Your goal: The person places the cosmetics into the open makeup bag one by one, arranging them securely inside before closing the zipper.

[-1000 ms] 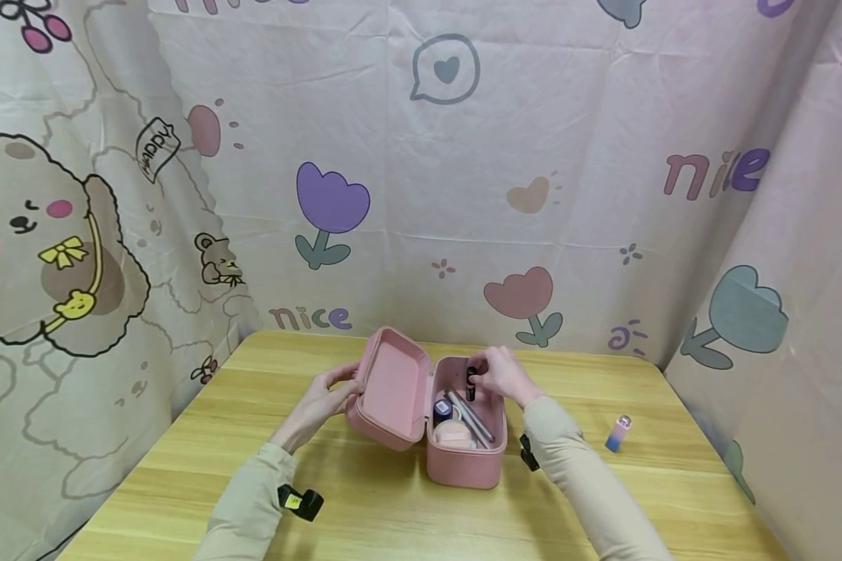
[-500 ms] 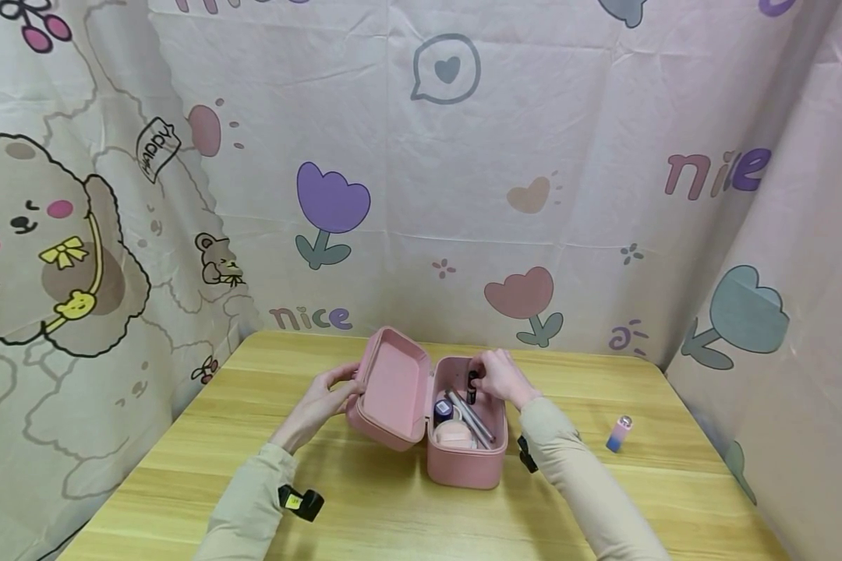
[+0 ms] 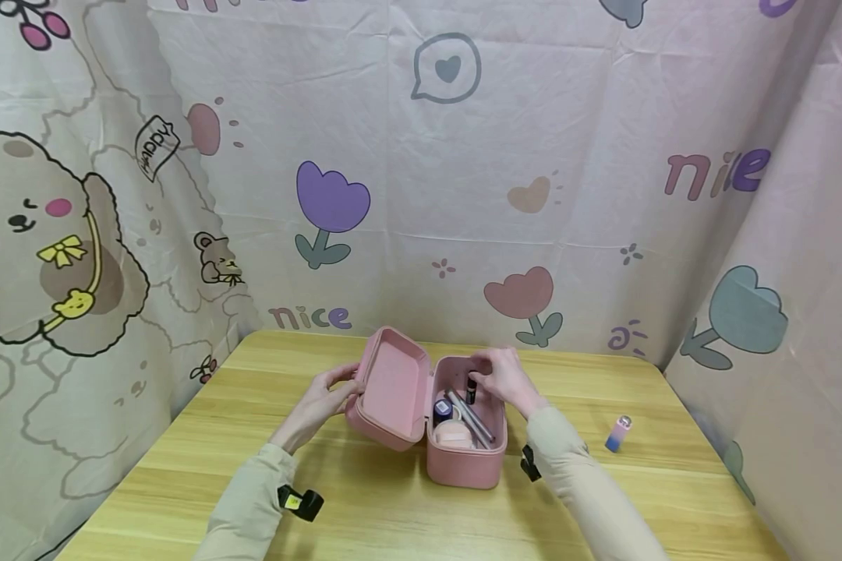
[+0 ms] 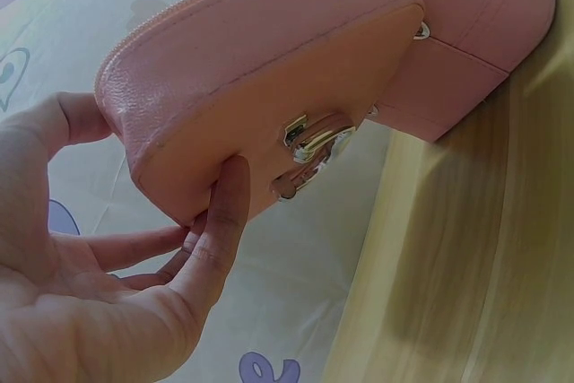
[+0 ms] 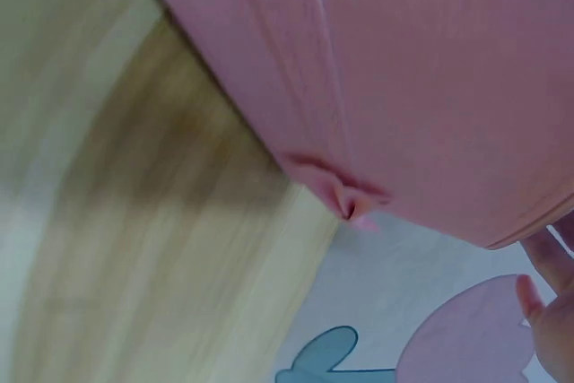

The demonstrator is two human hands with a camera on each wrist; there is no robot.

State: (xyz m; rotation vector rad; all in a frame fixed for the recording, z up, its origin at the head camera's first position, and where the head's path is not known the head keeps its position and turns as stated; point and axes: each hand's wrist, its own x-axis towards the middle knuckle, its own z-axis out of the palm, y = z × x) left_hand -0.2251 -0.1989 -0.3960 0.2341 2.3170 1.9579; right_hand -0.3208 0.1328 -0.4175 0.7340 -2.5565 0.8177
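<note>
A pink cosmetic case (image 3: 463,470) stands on the table with its lid (image 3: 396,386) swung out to the left. My left hand (image 3: 320,403) holds the lid's outer edge; in the left wrist view its thumb (image 4: 230,208) presses the outer face beside a gold-coloured handle fitting (image 4: 316,145). Over the back of the case, my right hand (image 3: 503,378) pinches a small black tube (image 3: 471,391), held upright inside the walls. Below it lie slim silvery pens (image 3: 472,418), a dark purple round container (image 3: 443,408) and a pale pink rounded item (image 3: 453,434). In the right wrist view the case wall hides most of this hand.
A small pink-and-blue tube (image 3: 619,433) with a shiny top stands on the wooden table (image 3: 365,518), right of the case. Behind the table hangs a printed curtain (image 3: 421,187). A pink bow (image 5: 345,195) sits on the case's outer wall.
My right hand and the black tube shift only slightly, the tube sitting a touch lower than a second ago. The left hand and the lid stay in place.
</note>
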